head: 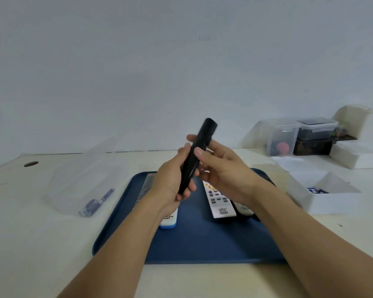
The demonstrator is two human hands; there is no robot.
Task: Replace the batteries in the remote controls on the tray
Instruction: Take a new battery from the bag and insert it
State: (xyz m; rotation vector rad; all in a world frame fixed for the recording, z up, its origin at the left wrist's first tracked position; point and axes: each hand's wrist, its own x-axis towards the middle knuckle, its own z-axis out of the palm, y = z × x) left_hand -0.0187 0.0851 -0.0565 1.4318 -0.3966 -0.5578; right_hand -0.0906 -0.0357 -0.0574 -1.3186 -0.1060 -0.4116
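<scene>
Black remote control (195, 157), tilted, raised above the blue tray (202, 244): my left hand (172, 181) grips its lower end with curled fingers, and my right hand (221, 168) holds its middle, thumb pressed on its side. Beneath, a white remote (219, 201) lies on the tray.

There is one camera only, worn on the person's head, looking forward and down over both forearms. It sits close above the tabletop (30, 244), near the hands, with the tray (202, 244) just below centre and the bare wall (138, 61) filling the upper half.
</scene>
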